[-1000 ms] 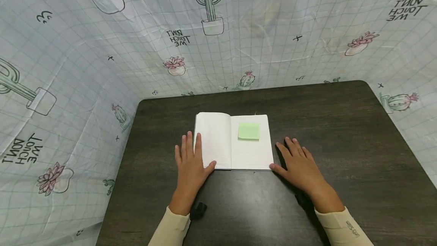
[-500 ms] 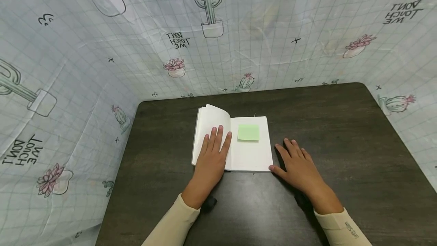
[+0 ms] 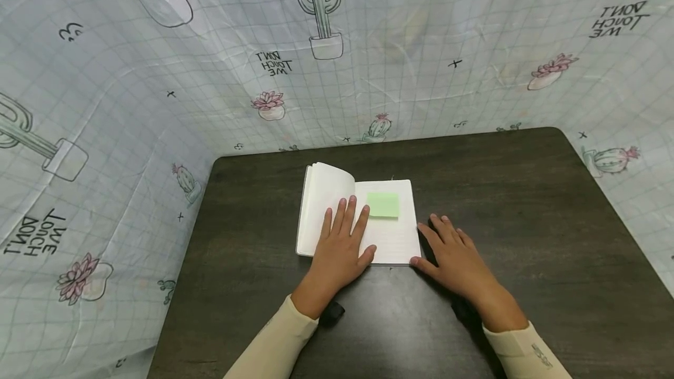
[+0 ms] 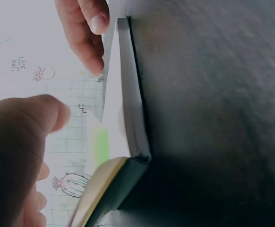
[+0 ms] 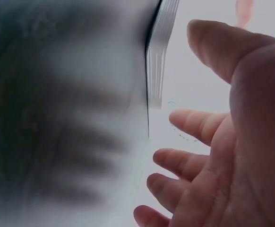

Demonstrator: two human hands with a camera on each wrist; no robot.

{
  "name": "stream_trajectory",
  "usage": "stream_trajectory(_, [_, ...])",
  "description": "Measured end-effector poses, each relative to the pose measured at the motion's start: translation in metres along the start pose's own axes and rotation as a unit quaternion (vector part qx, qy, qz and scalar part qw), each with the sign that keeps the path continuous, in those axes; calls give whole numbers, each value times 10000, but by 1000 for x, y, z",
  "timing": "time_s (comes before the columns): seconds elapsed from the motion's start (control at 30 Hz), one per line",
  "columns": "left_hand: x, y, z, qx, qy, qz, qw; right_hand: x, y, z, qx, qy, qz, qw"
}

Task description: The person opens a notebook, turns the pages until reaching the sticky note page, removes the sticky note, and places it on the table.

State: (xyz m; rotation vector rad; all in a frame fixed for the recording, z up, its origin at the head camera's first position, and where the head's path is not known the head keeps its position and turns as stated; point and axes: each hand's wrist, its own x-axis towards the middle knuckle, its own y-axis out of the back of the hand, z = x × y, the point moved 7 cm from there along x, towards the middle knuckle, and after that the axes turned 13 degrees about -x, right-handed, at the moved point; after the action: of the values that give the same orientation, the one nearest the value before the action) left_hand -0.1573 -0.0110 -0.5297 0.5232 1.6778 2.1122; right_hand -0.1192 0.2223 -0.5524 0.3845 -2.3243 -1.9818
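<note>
An open notebook (image 3: pixel 393 245) with blank white pages lies on the dark table. A pale green sticky note (image 3: pixel 383 204) is on its right page. My left hand (image 3: pixel 337 253) is over the notebook's lower middle, fingers straight, its forefinger close to the note. In the left wrist view the left thumb (image 4: pixel 29 116) looks apart from the pages, and the left cover (image 4: pixel 114 189) slants up from the table. Beside the notebook's right edge, my right hand (image 3: pixel 458 262) has its fingers spread. Its thumb is at the lower right corner; whether it touches, I cannot tell.
The dark wood table (image 3: pixel 526 203) extends on both sides of the notebook. A white gridded cloth (image 3: pixel 411 75) printed with cactus drawings hangs behind it and at both sides. Small black wrist devices (image 3: pixel 332 313) show under the wrists.
My left hand has moved right, from the notebook's left edge to over its middle. The left page's upper part has lifted. My right hand has shifted slightly left, towards the notebook.
</note>
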Motion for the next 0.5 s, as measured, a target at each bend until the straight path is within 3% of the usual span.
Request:
stream_trajectory(0.33, [-3, -14, -16, -524, 487, -376, 9967, 0, 5, -12, 51, 482, 123, 9987])
stream_trajectory(0.5, [-10, -28, -25, -781, 758, -610, 9922, -3, 1, -14, -17, 541, 116, 9985])
